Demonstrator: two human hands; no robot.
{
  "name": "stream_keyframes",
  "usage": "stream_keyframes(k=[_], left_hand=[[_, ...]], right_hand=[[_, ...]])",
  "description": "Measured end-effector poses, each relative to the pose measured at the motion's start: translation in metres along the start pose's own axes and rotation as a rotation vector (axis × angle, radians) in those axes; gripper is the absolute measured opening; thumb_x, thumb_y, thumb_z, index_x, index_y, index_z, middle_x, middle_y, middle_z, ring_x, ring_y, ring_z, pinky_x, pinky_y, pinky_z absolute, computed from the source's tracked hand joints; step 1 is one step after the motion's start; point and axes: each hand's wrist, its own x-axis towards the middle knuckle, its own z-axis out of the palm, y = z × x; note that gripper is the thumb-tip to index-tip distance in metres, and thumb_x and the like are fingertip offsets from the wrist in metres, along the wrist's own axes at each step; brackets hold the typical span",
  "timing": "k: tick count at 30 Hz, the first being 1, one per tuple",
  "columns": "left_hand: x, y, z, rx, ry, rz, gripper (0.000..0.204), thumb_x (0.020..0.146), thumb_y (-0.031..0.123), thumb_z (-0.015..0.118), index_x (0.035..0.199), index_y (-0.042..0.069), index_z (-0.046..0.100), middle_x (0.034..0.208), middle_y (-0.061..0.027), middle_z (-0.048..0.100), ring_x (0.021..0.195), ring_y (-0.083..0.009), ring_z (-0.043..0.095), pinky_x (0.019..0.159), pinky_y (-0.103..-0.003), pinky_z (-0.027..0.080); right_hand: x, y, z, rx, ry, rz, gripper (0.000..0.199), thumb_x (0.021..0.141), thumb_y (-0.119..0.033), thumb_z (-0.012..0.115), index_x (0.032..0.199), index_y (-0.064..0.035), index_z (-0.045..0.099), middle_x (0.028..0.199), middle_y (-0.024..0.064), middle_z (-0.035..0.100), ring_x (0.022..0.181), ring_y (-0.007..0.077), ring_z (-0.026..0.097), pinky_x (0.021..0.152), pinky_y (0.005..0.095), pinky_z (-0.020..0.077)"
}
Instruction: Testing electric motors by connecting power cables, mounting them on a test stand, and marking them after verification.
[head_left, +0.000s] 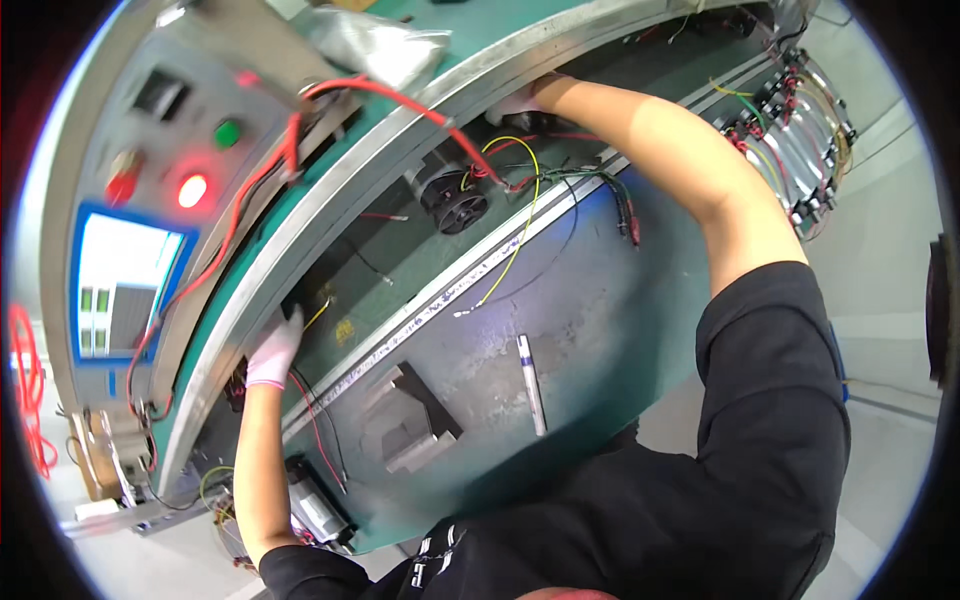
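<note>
My left hand, in a white glove with a pink cuff, reaches under the metal shelf edge at the left. Its thumb shows beside a dark part and a short yellow wire; the other fingers are hidden. My right hand, also gloved, is stretched far under the same shelf, at a dark part whose kind I cannot make out. The edge covers most of that hand, so its grip does not show. Between the hands sits a black motor with a round fan-like end, with red, black and yellow wires trailing from it.
A marker pen and a dark angular block lie on the worn green bench. Silver motors stand in a row at the right; another motor is at lower left. A control panel with a screen stands above the shelf.
</note>
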Motion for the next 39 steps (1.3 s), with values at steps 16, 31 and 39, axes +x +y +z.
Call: stream_keyframes(k=[16, 31, 39], left_hand=[[-0.193, 0.167, -0.250, -1.631, 0.223, 0.807, 0.030, 0.097, 0.007, 0.066, 0.125, 0.000, 0.074, 0.121, -0.0091, 0.077, 0.108, -0.0179, 0.071, 0.099, -0.036, 0.056], [-0.299, 0.056, -0.128, -1.941, -0.098, 0.909, 0.084, 0.095, 0.060, 0.070, 0.145, -0.006, 0.057, 0.136, -0.0234, 0.068, 0.126, -0.0298, 0.067, 0.108, -0.038, 0.053], [-0.405, 0.004, -0.133, -1.856, 0.503, -0.036, 0.082, 0.085, 0.054, 0.073, 0.134, -0.010, 0.060, 0.124, -0.0198, 0.070, 0.117, -0.0270, 0.069, 0.106, -0.036, 0.051]], right_hand=[[-0.444, -0.357, -0.049, 2.461, -0.247, -0.042, 0.117, 0.083, -0.071, 0.080, 0.165, -0.0039, 0.032, 0.123, 0.0259, 0.067, 0.087, 0.0372, 0.072, 0.072, 0.0484, 0.0619], [-0.404, -0.453, -0.002, 2.384, -1.127, 0.795, 0.099, 0.094, -0.061, 0.067, 0.159, 0.0078, 0.040, 0.128, 0.0434, 0.061, 0.099, 0.0568, 0.072, 0.085, 0.0681, 0.0614], [-0.339, -0.505, -0.031, 1.473, -0.368, 0.497, 0.088, 0.095, -0.056, 0.062, 0.154, 0.0079, 0.048, 0.135, 0.0224, 0.068, 0.106, 0.0351, 0.073, 0.090, 0.0472, 0.0598]])
